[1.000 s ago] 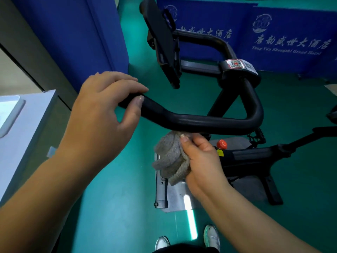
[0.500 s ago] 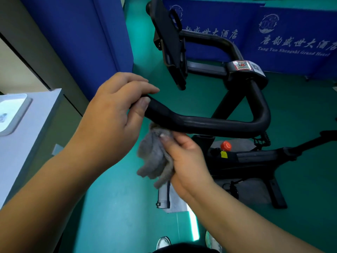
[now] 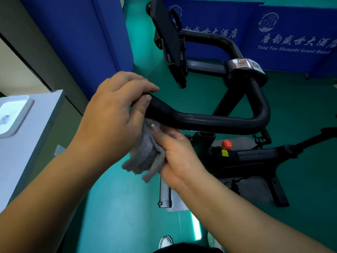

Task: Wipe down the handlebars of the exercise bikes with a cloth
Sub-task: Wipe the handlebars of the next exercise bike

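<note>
You are in the middle of the wipe, by the look of it: your left hand [image 3: 111,115] is curled round the near left end of the black padded tubular handlebar [image 3: 209,122], steadying it, while your right hand [image 3: 175,154] clutches the bunched grey fabric cloth [image 3: 145,157] and presses its top edge against the underside of that bar, right beside your left thumb. Nothing shows which stretches have already been cleaned, so I would judge that the near bar is underway and that the right-hand bend, the far loop behind the black tablet holder [image 3: 169,42] and any other bikes remain. By count: one black exercise bike [image 3: 255,157] in view, one looped handlebar, one cloth, two hands, one red knob [image 3: 226,144] on the frame, and one white tray [image 3: 12,114] on the pale desk [image 3: 31,143] at near left.
</note>
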Demonstrator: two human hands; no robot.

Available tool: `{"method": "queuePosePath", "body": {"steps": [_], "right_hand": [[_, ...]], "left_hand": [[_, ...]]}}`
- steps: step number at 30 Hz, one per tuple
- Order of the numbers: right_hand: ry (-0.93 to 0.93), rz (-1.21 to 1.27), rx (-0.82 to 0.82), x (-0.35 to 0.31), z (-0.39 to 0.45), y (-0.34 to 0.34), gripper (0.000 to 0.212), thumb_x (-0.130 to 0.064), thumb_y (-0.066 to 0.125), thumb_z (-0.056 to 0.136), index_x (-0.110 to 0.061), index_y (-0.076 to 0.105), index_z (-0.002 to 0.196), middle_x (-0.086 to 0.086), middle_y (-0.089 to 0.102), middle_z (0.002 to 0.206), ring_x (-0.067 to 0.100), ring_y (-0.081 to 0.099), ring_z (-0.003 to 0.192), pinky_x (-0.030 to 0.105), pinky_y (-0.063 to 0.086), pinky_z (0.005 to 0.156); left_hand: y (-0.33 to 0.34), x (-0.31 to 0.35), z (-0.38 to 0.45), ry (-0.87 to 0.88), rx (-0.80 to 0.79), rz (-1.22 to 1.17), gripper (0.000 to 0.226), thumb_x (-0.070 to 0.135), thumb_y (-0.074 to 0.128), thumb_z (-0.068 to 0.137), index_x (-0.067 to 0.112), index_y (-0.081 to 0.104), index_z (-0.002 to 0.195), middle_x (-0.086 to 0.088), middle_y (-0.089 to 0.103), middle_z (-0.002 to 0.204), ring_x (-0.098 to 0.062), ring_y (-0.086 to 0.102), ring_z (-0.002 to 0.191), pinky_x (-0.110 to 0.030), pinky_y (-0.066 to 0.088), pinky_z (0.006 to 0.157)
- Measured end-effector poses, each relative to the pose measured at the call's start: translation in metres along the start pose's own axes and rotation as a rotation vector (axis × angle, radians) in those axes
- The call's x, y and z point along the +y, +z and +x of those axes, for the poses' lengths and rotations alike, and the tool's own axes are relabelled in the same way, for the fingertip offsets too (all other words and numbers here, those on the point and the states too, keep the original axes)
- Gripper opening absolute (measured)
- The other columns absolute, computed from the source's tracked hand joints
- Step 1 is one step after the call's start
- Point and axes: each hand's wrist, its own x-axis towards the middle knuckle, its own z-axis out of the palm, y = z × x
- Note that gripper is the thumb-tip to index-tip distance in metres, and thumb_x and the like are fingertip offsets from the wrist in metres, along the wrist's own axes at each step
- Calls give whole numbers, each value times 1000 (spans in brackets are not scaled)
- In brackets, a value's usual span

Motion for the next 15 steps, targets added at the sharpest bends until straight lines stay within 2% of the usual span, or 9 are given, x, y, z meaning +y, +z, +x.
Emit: {"method": "queuePosePath", "body": {"steps": [4, 6, 8, 10, 12, 15], "right_hand": [[-17, -140, 151, -19, -19, -37, 14, -8, 53, 94, -9, 66, 91, 7, 71, 73, 19, 69, 64, 44, 51, 78], [-29, -162, 210, -33, -28, -55, 16, -8, 52, 94, -6, 66, 102, 10, 73, 82, 20, 70, 70, 41, 56, 71], [-90, -143, 280, -45, -34, -71, 24, -4, 53, 91, 1, 63, 112, 18, 70, 100, 25, 68, 87, 37, 57, 79], [-141, -123, 325, -54, -37, -82, 23, -3, 55, 89, 3, 64, 110, 20, 69, 104, 27, 67, 92, 37, 57, 83], [-162, -111, 358, -61, -41, -92, 18, -1, 55, 90, 0, 66, 103, 16, 72, 97, 24, 70, 86, 36, 59, 80], [-211, -88, 432, -72, -48, -103, 16, -1, 55, 90, -2, 66, 102, 14, 73, 93, 22, 71, 83, 35, 59, 78]], "left_hand": [[1, 1, 0, -14, 10, 20, 28, 22, 44, 95, 19, 65, 113, 3, 59, 115, -19, 52, 108, -29, 38, 95], [3, 5, 0, -31, 41, 62, 27, 22, 45, 95, 19, 67, 111, 2, 60, 114, -22, 51, 108, -26, 33, 95], [7, 10, -1, -34, 110, 135, 26, 20, 47, 94, 16, 69, 107, -1, 62, 113, -27, 49, 109, -27, 29, 97], [12, 16, -1, -25, 177, 203, 24, 17, 49, 93, 14, 72, 102, -3, 63, 114, -31, 49, 112, -35, 28, 104], [18, 20, 0, 3, 201, 238, 22, 15, 52, 91, 14, 73, 97, -3, 63, 116, -33, 49, 113, -52, 29, 106], [28, 27, 1, 41, 170, 253, 21, 15, 55, 88, 16, 75, 93, 0, 65, 115, -33, 50, 115, -57, 22, 109]]}}
